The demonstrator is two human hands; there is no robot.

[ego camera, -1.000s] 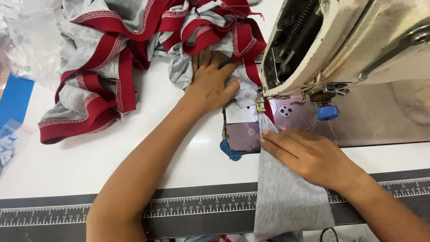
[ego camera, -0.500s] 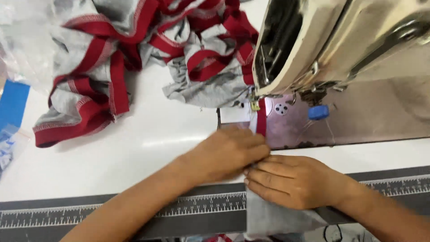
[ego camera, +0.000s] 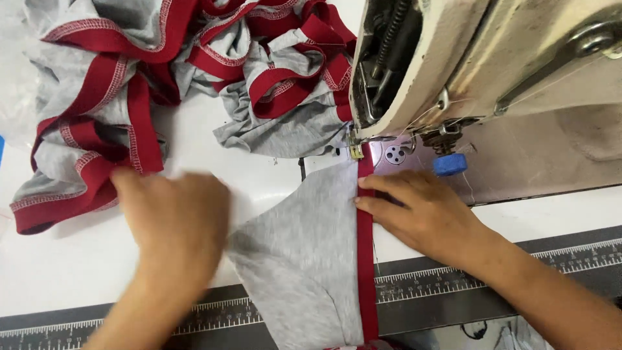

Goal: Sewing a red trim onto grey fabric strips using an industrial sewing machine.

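Head view of a sewing station. The right hand (ego camera: 427, 217) lies flat, palm down, on the red binding strip (ego camera: 366, 259), fingers together and extended, fingertips pressing the strip against the edge of the grey fabric panel (ego camera: 304, 259) just in front of the presser foot (ego camera: 356, 152). The left hand (ego camera: 172, 223), blurred, rests on the white table (ego camera: 84, 266) at the panel's left edge; whether its fingers are apart or together cannot be told. The panel runs from the needle area down over the ruler strip (ego camera: 421, 285) at the table's front edge. Behind lies a heap of grey and red garments (ego camera: 194, 71), beside the cream sewing machine head (ego camera: 479, 58). A small blue knob (ego camera: 449, 164) sits right of the foot
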